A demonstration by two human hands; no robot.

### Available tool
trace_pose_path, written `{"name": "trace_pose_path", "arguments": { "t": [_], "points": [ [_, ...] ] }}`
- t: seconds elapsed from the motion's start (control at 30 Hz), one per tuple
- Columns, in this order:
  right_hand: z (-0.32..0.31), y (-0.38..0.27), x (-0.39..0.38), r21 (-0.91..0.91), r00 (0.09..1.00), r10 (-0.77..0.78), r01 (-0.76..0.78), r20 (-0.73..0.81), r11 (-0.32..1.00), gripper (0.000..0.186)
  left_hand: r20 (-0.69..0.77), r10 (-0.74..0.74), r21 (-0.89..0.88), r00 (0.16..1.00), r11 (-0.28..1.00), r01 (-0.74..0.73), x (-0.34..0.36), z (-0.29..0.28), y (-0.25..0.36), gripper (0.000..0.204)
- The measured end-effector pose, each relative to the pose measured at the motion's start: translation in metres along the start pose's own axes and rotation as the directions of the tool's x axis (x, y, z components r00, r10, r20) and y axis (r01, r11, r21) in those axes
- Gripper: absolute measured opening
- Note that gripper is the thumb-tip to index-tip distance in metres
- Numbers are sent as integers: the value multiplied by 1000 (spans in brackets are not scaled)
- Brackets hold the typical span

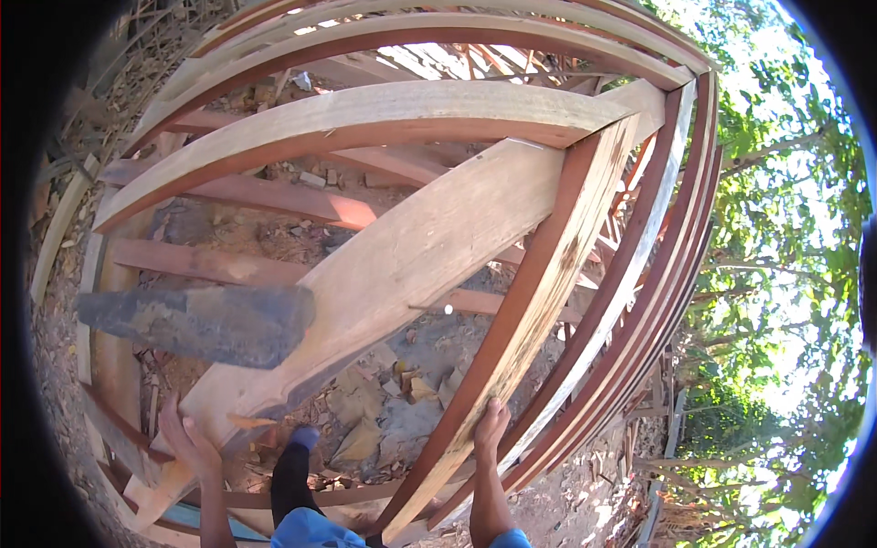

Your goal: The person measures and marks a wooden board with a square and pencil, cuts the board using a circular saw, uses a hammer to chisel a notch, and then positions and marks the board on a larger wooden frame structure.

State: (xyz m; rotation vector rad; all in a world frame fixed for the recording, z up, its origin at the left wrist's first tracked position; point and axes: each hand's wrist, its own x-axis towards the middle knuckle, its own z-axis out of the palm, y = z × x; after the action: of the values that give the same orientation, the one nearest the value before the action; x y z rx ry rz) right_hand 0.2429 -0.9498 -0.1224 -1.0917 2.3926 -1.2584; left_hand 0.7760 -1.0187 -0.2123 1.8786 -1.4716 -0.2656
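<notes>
My left hand (190, 443) rests at the lower end of a wide, pale wooden plank (429, 228), its fingers stretched out and the thumb apart. That plank slopes up to the right toward a joint with other timbers. My right hand (491, 426) is closed on the edge of a thick wooden beam (521, 329), reddish on one side and pale with dark streaks on the other. A dark, flat, tapered piece (201, 324), worn and blade-like, lies across the left edge of the plank; its kind is unclear. A nail-like pin (425, 308) sticks out from the plank's lower side.
A curved timber (365, 114) arches over the far side, with more curved timbers (639, 247) at right. Reddish crossbars (265, 196) span the frame's inside. Dry leaves (361, 438) and wood scraps cover the ground by my foot (305, 437). Trees (776, 274) stand at right.
</notes>
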Motion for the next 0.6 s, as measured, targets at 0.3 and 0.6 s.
{"name": "trace_pose_path", "arguments": {
  "t": [0.3,0.6],
  "points": [
    [-6,5,-5,-41,1000,19,-18,15,999,74,23,-66,114,998,991,63,-12,-5,3,52],
    [-1,4,-6,5,998,-4,5,-59,1000,59,25,-109,111,994,988,105,-7,-5,10,51]
  ]
}}
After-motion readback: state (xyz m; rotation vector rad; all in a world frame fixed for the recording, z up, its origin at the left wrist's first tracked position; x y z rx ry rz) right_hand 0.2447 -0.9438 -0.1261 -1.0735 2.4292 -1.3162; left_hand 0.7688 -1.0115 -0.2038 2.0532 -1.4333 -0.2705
